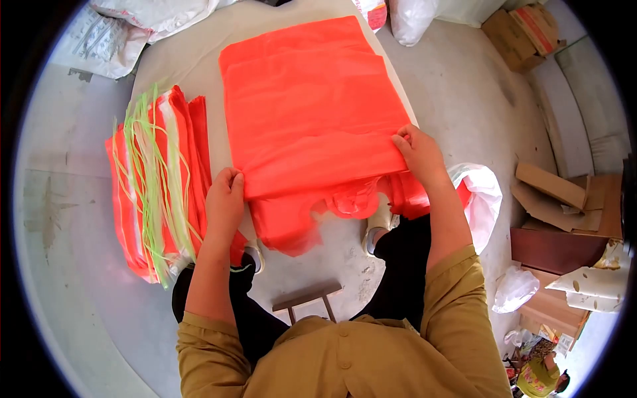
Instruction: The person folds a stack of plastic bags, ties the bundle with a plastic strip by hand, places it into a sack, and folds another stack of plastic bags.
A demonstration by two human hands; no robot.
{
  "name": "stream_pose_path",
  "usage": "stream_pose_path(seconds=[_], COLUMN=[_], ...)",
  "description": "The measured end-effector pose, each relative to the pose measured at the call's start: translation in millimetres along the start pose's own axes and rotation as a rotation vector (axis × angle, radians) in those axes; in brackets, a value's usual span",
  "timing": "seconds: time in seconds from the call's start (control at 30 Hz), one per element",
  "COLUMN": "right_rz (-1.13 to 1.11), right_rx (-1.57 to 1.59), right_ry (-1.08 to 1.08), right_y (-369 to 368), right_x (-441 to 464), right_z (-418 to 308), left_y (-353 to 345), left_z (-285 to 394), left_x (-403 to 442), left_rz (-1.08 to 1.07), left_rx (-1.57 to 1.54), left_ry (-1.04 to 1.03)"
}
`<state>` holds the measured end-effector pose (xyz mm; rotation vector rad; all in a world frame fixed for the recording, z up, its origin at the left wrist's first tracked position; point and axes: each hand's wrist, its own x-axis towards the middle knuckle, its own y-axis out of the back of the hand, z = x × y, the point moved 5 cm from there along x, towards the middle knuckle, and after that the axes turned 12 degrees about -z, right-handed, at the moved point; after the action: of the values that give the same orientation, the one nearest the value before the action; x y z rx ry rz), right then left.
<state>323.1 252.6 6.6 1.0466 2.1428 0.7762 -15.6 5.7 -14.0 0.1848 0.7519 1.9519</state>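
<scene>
"Red sheets (312, 99) are lying on the table (179, 56), mostly beyond our grip. How are we holding them?"
"Our left hand (226, 192) and right hand (418, 149) are pinching the near edge's ends, probably keeping it straight."
"Room?"
"The red bundle (123, 219) is limiting our left; the floor (464, 93) is opening rightward."
</scene>
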Motion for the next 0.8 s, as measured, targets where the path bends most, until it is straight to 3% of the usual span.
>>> stream_pose_path(seconds=[0.2, 0.3, 0.4, 0.6, 0.63, 0.8], right_rz=[-0.04, 0.082, 0.274, -0.183, -0.198, -0.231], right_rx=[-0.153, -0.148, -0.292, -0.377, -0.38, -0.335], right_ry=[-0.119, -0.054, 0.179, 0.568, 0.537, 0.459], right_y=[1.7, 6.9, 18.1, 0.1, -1.9, -4.8], right_x=[-2.5, -3.3, -20.2, -50.6, -48.7, -38.5], right_z=[-5.4, -5.2, -26.1, -64.1, -61.5, -57.1], left_y=[2.3, 4.8, 13.3, 15.0, 10.7, 1.0], left_z=[-6.2, 1.1, 21.8, 46.3, 54.0, 62.4], left_x=[-4.8, -11.0, -19.2, -32.6, -35.3, -36.2], left_rz=[-0.055, -0.072, -0.046, -0.133, -0.17, -0.215], left_rx=[0.0, 0.075, 0.204, 0.337, 0.387, 0.486], left_ry=[0.062, 0.079, 0.039, -0.24, -0.305, -0.202])
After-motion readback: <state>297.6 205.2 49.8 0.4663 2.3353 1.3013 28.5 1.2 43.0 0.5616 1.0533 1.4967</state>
